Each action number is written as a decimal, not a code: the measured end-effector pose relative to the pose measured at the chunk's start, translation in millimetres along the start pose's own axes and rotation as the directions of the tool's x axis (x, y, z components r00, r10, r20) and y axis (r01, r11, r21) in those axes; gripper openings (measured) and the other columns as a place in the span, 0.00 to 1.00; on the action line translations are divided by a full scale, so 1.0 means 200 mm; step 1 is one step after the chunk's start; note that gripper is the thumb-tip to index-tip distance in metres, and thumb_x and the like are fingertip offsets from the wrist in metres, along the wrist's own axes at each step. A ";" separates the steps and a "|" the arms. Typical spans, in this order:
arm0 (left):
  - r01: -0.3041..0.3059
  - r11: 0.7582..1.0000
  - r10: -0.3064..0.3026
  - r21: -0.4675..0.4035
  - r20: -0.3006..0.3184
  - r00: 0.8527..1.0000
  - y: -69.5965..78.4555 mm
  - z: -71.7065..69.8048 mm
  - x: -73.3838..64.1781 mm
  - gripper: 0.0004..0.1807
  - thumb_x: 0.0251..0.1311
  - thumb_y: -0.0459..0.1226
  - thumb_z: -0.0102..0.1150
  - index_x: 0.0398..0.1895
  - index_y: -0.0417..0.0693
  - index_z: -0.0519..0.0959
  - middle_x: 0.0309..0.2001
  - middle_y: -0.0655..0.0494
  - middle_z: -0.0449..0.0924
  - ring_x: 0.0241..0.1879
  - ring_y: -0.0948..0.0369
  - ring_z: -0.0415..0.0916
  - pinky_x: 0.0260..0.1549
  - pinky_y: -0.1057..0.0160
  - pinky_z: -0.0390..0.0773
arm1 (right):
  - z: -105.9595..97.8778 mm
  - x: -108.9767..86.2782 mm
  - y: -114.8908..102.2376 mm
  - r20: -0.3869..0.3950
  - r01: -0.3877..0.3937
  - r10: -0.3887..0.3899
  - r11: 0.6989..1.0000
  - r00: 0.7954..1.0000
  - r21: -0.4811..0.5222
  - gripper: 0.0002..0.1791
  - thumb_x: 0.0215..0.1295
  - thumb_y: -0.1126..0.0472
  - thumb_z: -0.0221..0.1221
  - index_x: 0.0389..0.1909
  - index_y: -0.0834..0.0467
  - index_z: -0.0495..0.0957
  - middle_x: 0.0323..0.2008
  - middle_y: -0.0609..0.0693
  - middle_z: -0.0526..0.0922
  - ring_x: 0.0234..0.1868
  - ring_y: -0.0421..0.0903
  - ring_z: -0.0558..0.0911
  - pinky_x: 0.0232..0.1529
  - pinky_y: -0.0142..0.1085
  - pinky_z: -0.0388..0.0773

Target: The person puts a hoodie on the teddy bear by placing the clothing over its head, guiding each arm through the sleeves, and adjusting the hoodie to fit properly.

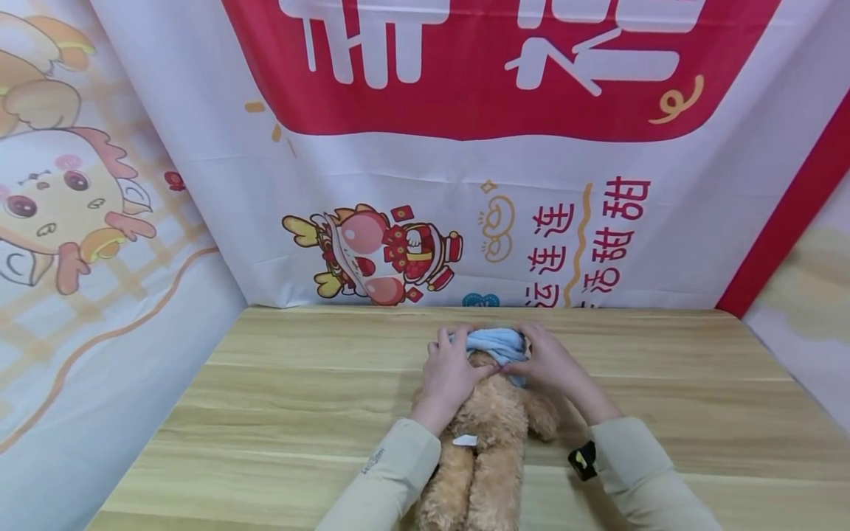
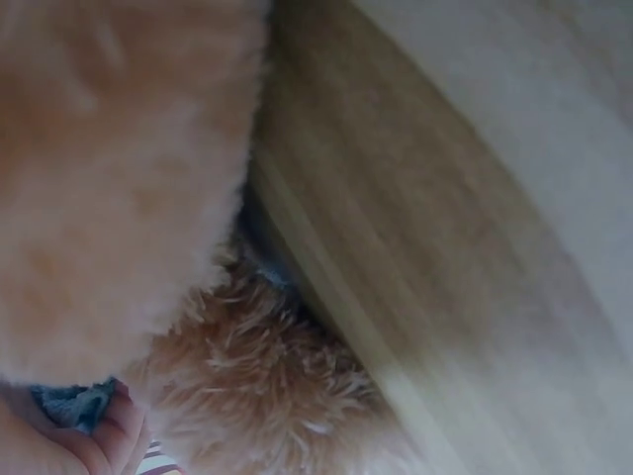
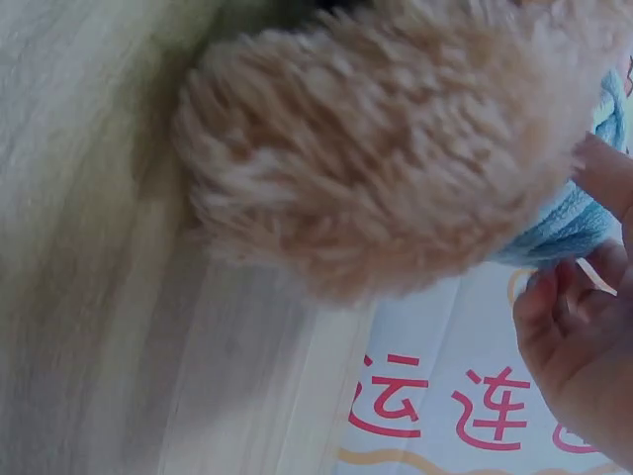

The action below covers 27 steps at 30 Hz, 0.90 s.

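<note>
A brown plush toy [image 1: 494, 413] lies lengthwise on the table, legs toward me. Light blue fuzzy cloth [image 1: 494, 343] is wrapped around its head end at the far side. My left hand [image 1: 451, 372] grips the cloth's left side, thumb over the plush just below it. On the other side, my right hand [image 1: 551, 361] pinches the cloth between thumb and fingers, as the right wrist view also shows, with blue cloth [image 3: 564, 233] by the fingertips. Fur fills much of the left wrist view, where a bit of cloth [image 2: 74, 404] shows beside curled fingers. Most of the toy's head is hidden.
The wooden table [image 1: 299, 398] ends at a hanging white and red printed banner [image 1: 412, 169] behind. Another printed sheet [image 1: 80, 221] hangs at the left. A small white tag [image 1: 465, 440] sticks out of the plush, and a black device [image 1: 583, 461] sits at the right cuff.
</note>
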State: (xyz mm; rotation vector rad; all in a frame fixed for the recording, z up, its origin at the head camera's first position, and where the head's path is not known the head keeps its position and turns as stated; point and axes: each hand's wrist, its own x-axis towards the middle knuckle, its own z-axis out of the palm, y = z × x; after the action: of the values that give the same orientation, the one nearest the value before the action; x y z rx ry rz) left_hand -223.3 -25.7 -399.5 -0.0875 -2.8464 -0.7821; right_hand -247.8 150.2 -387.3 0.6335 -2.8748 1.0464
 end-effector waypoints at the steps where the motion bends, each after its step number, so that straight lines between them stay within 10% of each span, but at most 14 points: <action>1: 0.000 1.000 0.000 0.003 -0.005 1.000 0.00 0.00 0.00 0.38 0.45 0.59 0.69 0.60 0.59 0.69 0.59 0.49 0.66 0.48 0.49 0.71 0.34 0.55 0.77 | 0.00 0.00 0.00 -0.015 -0.003 0.003 1.000 1.000 -0.015 0.31 0.51 0.60 0.71 0.54 0.66 0.72 0.50 0.62 0.76 0.47 0.54 0.77 0.46 0.47 0.76; 19: -0.003 1.000 0.003 -0.008 -0.005 1.000 0.00 0.00 -0.01 0.38 0.47 0.57 0.69 0.61 0.58 0.69 0.60 0.48 0.67 0.48 0.49 0.70 0.32 0.56 0.76 | 0.05 -0.04 -0.04 -0.145 -0.076 0.068 0.996 0.987 -0.047 0.20 0.47 0.63 0.72 0.28 0.59 0.67 0.26 0.51 0.73 0.27 0.43 0.69 0.27 0.34 0.66; 27: 0.006 1.000 -0.006 -0.021 -0.009 1.000 -0.01 0.01 0.00 0.41 0.48 0.59 0.67 0.64 0.57 0.67 0.59 0.47 0.68 0.50 0.48 0.71 0.37 0.53 0.77 | 0.07 -0.04 -0.02 -0.179 -0.097 0.093 0.995 0.979 -0.014 0.26 0.49 0.62 0.71 0.48 0.63 0.72 0.35 0.57 0.78 0.31 0.46 0.75 0.30 0.34 0.72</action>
State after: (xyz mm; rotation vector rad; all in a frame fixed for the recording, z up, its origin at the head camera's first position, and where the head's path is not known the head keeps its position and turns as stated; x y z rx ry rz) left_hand -223.5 -25.8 -401.4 -0.0775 -2.8315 -0.8112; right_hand -236.3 141.9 -395.8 0.3831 -2.7803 1.0227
